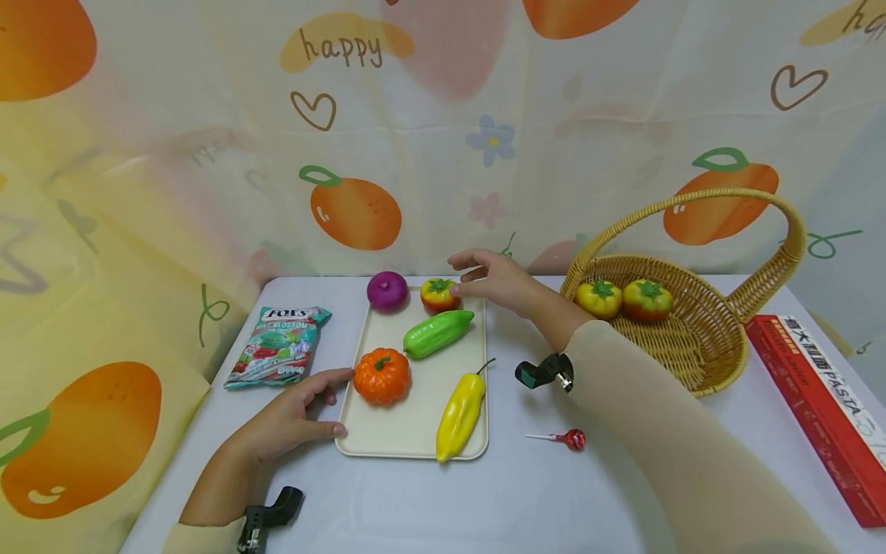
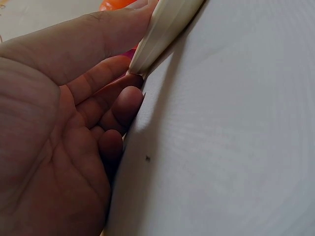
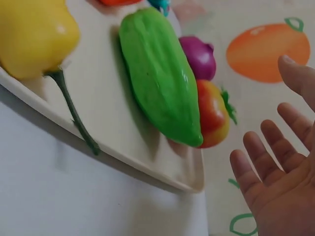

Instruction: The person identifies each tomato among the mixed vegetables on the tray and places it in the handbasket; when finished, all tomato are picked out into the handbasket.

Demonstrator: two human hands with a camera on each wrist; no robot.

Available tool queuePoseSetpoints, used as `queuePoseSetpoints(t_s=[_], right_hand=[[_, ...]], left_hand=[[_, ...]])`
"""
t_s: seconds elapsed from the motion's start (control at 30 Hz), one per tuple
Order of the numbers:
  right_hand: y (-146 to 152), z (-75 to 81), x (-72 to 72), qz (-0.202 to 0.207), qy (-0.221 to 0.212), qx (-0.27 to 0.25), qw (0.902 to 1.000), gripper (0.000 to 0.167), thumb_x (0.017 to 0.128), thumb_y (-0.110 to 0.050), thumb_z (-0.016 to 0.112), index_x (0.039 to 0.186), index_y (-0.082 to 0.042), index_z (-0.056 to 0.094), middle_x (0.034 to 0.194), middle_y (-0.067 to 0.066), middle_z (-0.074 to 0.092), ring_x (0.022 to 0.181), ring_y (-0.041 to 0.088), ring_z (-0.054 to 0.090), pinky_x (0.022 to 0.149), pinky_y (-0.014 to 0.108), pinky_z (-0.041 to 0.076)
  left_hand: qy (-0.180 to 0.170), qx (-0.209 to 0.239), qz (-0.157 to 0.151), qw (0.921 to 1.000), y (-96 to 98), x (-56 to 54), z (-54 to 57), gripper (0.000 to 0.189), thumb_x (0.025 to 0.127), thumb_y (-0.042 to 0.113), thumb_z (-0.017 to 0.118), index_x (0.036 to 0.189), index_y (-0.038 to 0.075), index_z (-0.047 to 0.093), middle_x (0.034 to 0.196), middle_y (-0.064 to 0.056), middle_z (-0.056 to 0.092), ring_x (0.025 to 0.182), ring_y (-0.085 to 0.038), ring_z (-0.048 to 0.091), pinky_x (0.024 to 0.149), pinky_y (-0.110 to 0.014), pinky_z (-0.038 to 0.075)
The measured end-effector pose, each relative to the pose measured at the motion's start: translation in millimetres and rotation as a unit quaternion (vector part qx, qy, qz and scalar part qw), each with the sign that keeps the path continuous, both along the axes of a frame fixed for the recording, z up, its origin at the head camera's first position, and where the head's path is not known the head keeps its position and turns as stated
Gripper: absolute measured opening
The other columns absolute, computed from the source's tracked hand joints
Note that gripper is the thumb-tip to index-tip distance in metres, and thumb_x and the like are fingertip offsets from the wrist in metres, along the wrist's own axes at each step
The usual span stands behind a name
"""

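Observation:
My left hand (image 1: 294, 412) rests at the left edge of a cream tray (image 1: 388, 446); its thumb and forefinger touch the rim some way apart. In the left wrist view, the other fingers curl loosely beside the rim. My right hand (image 1: 494, 281) is over the tray's far right corner, beside a red-and-yellow tomato (image 1: 438, 297). The right wrist view shows its fingers spread, apart from the tomato. A purple onion (image 1: 387, 292), a green cucumber-like vegetable (image 1: 438, 334), an orange pumpkin (image 1: 382, 377) and a yellow pepper (image 1: 460, 419) are also on the tray.
A wicker basket (image 1: 699, 358) with two tomatoes (image 1: 647, 299) stands at the right, next to a red pasta box (image 1: 817, 415). One lollipop (image 1: 573, 439) lies right of the tray. To the left lies a candy bag (image 1: 279, 346). A patterned curtain (image 1: 443, 131) hangs behind the table.

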State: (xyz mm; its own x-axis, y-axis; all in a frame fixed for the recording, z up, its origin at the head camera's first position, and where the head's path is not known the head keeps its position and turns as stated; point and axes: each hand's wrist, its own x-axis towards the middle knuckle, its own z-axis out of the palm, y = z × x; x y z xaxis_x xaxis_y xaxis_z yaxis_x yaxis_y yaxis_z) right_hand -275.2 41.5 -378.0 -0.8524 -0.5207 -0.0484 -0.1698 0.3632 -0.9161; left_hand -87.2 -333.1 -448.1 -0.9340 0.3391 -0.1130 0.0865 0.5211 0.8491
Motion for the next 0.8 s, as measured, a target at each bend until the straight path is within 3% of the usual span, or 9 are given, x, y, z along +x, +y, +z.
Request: queuePoseSetpoints(t_s=[0.2,0.43,0.6,0.8], right_hand=[[-7,-3.5,-9.4,-0.016,-0.005,0.005,0.9998,0.061,0.097,-0.024,0.081,0.151,-0.011,0.058,0.154,0.010,0.055,0.136,0.030,0.054,0.113,0.051,0.046],[-20,-18.4,-18.4,-0.020,-0.035,0.006,0.9992,0.065,0.095,-0.024,0.084,0.153,-0.012,0.057,0.157,0.014,0.052,0.139,0.034,0.053,0.113,0.053,0.045],[-27,-25.4,-18.1,-0.024,-0.027,0.031,0.9989,0.065,0.094,-0.027,0.084,0.152,-0.013,0.058,0.156,0.012,0.053,0.137,0.032,0.053,0.117,0.053,0.040],[-34,-31.0,-20.3,-0.021,-0.005,0.056,0.9982,0.064,0.094,-0.026,0.084,0.151,-0.013,0.059,0.154,0.009,0.055,0.136,0.031,0.054,0.114,0.048,0.044]], left_hand=[[0.008,-0.005,-0.005,0.9999,-1.2,-0.5,0.0,0.081,0.083,0.016,0.093,0.154,0.011,0.055,0.117,-0.010,0.057,0.113,-0.031,0.048,0.090,-0.026,0.040],[0.003,-0.006,-0.004,1.0000,-0.6,-1.8,-1.4,0.081,0.083,0.015,0.093,0.154,0.012,0.055,0.118,-0.011,0.056,0.115,-0.032,0.048,0.093,-0.025,0.039],[-0.001,-0.006,-0.006,1.0000,0.6,-1.6,-0.9,0.081,0.084,0.015,0.092,0.155,0.012,0.054,0.119,-0.011,0.056,0.116,-0.032,0.047,0.094,-0.025,0.039],[-0.006,-0.009,-0.002,0.9999,-0.3,-0.1,1.9,0.081,0.084,0.016,0.092,0.155,0.012,0.054,0.120,-0.011,0.056,0.117,-0.032,0.047,0.095,-0.026,0.039]])
